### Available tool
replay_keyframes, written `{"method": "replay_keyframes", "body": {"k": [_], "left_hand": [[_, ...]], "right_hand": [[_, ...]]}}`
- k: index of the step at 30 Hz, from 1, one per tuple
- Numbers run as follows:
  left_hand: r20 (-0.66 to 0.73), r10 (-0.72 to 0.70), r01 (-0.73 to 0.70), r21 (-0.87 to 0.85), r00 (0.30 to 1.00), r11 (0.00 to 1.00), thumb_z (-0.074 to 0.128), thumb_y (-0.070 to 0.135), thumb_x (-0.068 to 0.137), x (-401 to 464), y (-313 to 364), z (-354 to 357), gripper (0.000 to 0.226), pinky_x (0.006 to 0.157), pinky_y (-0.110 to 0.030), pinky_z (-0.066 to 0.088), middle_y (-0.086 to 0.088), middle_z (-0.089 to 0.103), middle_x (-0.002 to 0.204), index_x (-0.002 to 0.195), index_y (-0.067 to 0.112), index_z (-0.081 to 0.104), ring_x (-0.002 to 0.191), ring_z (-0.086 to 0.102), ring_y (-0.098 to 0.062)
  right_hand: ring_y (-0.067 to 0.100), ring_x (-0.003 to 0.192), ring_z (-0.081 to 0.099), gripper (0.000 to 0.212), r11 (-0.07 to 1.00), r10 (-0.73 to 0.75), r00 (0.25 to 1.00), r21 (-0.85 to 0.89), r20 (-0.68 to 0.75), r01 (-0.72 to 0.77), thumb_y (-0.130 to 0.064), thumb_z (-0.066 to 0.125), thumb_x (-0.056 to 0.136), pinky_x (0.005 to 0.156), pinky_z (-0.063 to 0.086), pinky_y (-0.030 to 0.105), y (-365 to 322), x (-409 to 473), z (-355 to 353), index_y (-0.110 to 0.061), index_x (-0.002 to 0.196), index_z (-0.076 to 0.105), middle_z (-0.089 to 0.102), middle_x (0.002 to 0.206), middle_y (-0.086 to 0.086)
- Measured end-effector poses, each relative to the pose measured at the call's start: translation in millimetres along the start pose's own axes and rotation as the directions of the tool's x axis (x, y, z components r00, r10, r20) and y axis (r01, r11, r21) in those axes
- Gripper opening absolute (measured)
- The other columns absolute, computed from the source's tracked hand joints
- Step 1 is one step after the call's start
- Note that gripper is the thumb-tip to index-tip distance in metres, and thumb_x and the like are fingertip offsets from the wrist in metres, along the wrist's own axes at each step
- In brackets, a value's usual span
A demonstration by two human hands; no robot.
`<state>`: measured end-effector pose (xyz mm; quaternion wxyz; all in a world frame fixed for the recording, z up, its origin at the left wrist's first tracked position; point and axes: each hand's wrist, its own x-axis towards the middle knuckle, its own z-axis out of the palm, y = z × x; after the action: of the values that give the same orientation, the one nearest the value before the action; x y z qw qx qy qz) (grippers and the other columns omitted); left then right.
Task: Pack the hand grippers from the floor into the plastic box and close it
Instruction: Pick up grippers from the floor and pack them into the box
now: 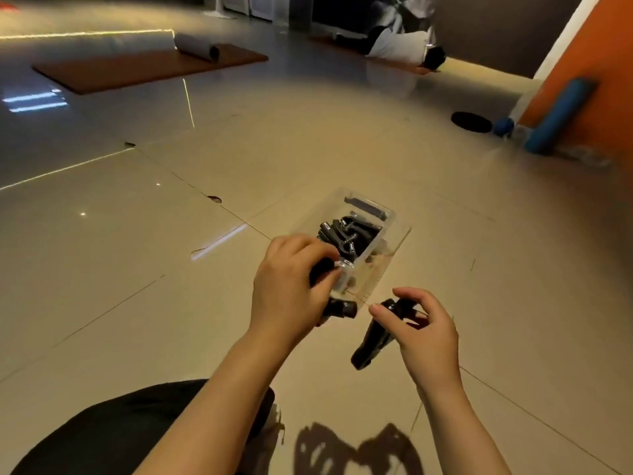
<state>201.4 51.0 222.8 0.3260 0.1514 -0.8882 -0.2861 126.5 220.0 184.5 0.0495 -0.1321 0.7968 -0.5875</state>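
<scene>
Hand gripper (371,334) in right hand (423,332)

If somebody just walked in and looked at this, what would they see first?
First, the two hands in the middle: the left hand grips a black hand gripper at the near end of the clear plastic box, and the right hand holds another hand gripper just right of it. The box, on the shiny tiled floor, already has black grippers piled inside. Far back, a brown mat lies on the left.
</scene>
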Motion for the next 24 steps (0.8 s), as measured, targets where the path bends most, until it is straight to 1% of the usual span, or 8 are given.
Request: {"method": "replay_keyframes", "body": {"k": [3,5,7,9,13,16,19,24], "left_hand": [[-0.060,-0.067,0.064,-0.060,0.996,0.996,0.072,0.026,0.078,19,-10,2,0.011,0.079,-0.015,0.033,0.014,0.057,0.089,0.088,0.024,0.068,0.090,0.052,-0.013],[-0.082,-0.035,0.037,0.013,0.996,0.999,0.074,0.022,0.075,27,-19,2,0.013,0.078,-0.010,0.029,0.012,0.057,0.087,0.086,0.021,0.069,0.089,0.049,-0.013],[-0.091,-0.007,0.016,0.097,0.996,0.995,0.078,0.014,0.070,38,-28,6,0.017,0.074,-0.012,0.027,0.006,0.061,0.085,0.084,0.017,0.070,0.088,0.049,-0.015],[-0.127,-0.048,0.066,0.141,0.991,0.988,0.081,0.010,0.067,50,-36,13,0.019,0.075,-0.016,0.029,0.004,0.062,0.083,0.081,0.017,0.070,0.085,0.051,-0.019],[-0.191,-0.138,0.165,0.131,0.972,0.978,0.081,0.014,0.068,73,-30,34,0.018,0.075,-0.014,0.027,0.006,0.062,0.083,0.081,0.019,0.070,0.085,0.053,-0.020],[-0.199,-0.072,0.108,0.176,0.977,0.978,0.076,0.019,0.072,88,-15,53,0.012,0.076,-0.014,0.028,0.007,0.062,0.085,0.083,0.020,0.070,0.087,0.052,-0.017],[-0.226,-0.029,0.080,0.221,0.974,0.972,0.068,0.022,0.072,106,3,72,0.010,0.072,-0.025,0.040,0.006,0.063,0.084,0.082,0.020,0.070,0.086,0.054,-0.018],[-0.337,-0.131,0.218,0.234,0.932,0.947,0.075,0.019,0.070,139,25,109,0.013,0.070,-0.024,0.036,0.008,0.063,0.083,0.081,0.022,0.069,0.085,0.056,-0.019]], "right_hand": [[0.002,0.096,0.053,0.031,0.999,0.011,1.000,-0.049,-0.007,-0.011,-0.031,0.082,0.067,0.078,0.044,0.028,3,25,3,-0.032,0.091,0.063,0.059,0.106,-0.010],[0.002,0.096,0.052,0.031,0.998,0.014,1.000,-0.064,0.013,-0.013,-0.030,0.082,0.067,0.080,0.044,0.030,3,46,8,-0.032,0.092,0.063,0.059,0.106,-0.009],[0.004,0.098,0.053,0.031,0.997,0.011,0.999,-0.072,0.034,-0.009,-0.031,0.081,0.068,0.083,0.046,0.033,6,68,14,-0.032,0.093,0.063,0.059,0.106,-0.010],[0.006,0.098,0.055,0.031,0.998,-0.010,0.998,-0.059,0.058,0.013,-0.031,0.082,0.068,0.086,0.049,0.037,8,90,22,-0.033,0.094,0.064,0.060,0.105,-0.010],[0.005,0.098,0.056,0.033,0.998,-0.048,0.990,-0.021,0.129,0.051,-0.029,0.083,0.067,0.089,0.050,0.037,9,127,34,-0.033,0.094,0.064,0.060,0.106,-0.011],[0.003,0.096,0.057,0.033,0.997,-0.073,0.974,-0.006,0.217,0.076,-0.029,0.083,0.067,0.085,0.050,0.033,14,154,34,-0.035,0.093,0.064,0.060,0.105,-0.012],[-0.001,0.094,0.055,0.032,0.995,-0.095,0.950,0.001,0.297,0.099,-0.029,0.083,0.068,0.083,0.049,0.029,18,182,24,-0.035,0.093,0.064,0.060,0.103,-0.015],[-0.008,0.100,0.050,0.033,0.989,-0.128,0.905,-0.020,0.406,0.149,-0.031,0.082,0.068,0.091,0.047,0.033,24,239,-5,-0.036,0.094,0.063,0.058,0.107,-0.021]]}}
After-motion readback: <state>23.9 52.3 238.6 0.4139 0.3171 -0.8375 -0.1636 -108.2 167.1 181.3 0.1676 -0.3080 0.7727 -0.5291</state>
